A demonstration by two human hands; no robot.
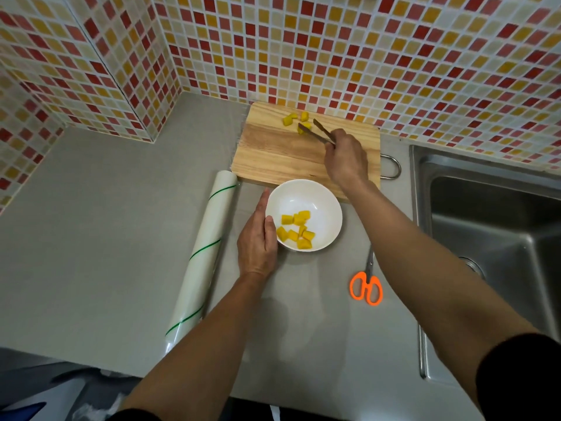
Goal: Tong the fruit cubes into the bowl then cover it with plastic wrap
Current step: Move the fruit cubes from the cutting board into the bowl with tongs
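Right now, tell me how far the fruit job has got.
Partly done. About seven yellow cubes already lie in the white bowl, which the left hand steadies at its rim. In hand: the right hand grips the tongs, their open tips around one of the three or so cubes on the cutting board. Left: moving those cubes, then wrapping; the plastic wrap roll lies beside the bowl, which is uncovered.
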